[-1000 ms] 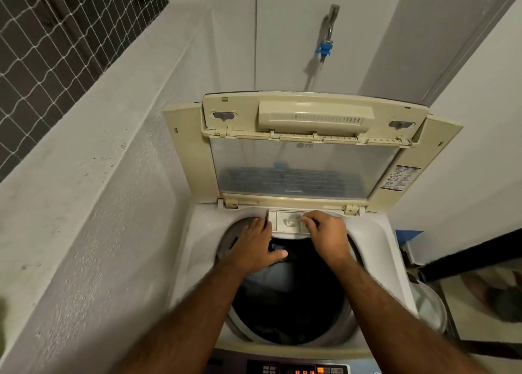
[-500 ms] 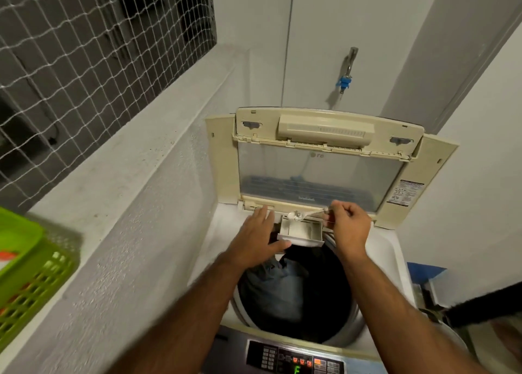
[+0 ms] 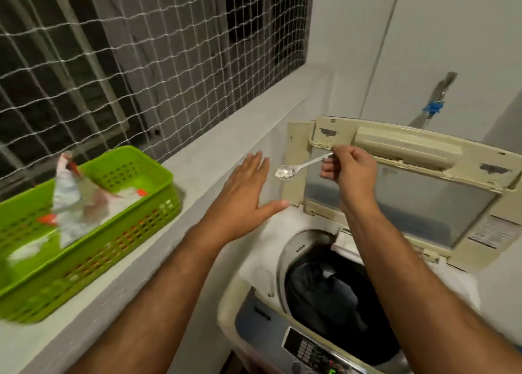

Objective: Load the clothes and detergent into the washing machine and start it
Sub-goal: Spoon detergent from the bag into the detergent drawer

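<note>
1. A concrete ledge (image 3: 214,159) under a netted window carries a green basket (image 3: 118,181) holding a detergent packet (image 3: 73,204), at the left.
2. The washing machine (image 3: 282,303), near right, stands lid up with dark clothes (image 3: 324,291) in the drum.
3. Right hand (image 3: 351,173) pinches a spoon (image 3: 299,168); left hand (image 3: 243,195) is spread wide, empty.
4. Step, as judged: fetching detergent. Next: reach the packet, scoop powder.

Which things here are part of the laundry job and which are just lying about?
Part of the job: washing machine, dark clothes in its drum, spoon pinched by the right hand, detergent packet in the green basket, left hand reaching out open.

Lying about: window netting, wall tap.
</note>
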Demonstrator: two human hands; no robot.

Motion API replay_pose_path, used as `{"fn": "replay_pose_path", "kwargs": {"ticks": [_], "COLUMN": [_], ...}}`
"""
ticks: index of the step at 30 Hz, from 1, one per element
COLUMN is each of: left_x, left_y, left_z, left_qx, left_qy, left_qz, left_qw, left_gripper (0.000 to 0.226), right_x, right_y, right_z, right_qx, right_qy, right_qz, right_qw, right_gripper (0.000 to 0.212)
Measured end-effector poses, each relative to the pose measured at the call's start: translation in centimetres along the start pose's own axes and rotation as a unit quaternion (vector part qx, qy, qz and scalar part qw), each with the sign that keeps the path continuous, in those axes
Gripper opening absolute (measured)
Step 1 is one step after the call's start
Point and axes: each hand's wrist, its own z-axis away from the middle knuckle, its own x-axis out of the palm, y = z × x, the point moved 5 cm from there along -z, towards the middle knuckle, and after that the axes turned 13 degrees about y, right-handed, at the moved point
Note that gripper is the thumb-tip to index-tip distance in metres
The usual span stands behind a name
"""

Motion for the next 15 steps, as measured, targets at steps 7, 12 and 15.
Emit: {"fn": "replay_pose_path", "kwargs": {"ticks": [7,12,15], "left_x": [-9.4,-14.8,-17.0], "left_y": [-3.2,-6.6,-8.9], "left_z": [3.0,5.4,7.1], "left_qx": [0.0,-0.039,-0.071], "left_qy": [0.09,0.112,0.105], "left_qz": [-0.056,-0.074,-0.091], "left_qw": [0.994,0.99,0.988], "left_gripper": [0.1,0.103,0.106], "right_x": [10.2,16.7,20.0], "right_y": [-2.7,-3.3,-3.2], "right_z": [5.5,9.3,11.5], "right_qx": [-0.018,-0.031,-0.036], "right_qy": [-0.119,-0.189,-0.234], "right_qz": [-0.041,-0.05,-0.038], "right_qw": [0.992,0.98,0.971], "right_gripper": [0.021,0.019,0.016]}}
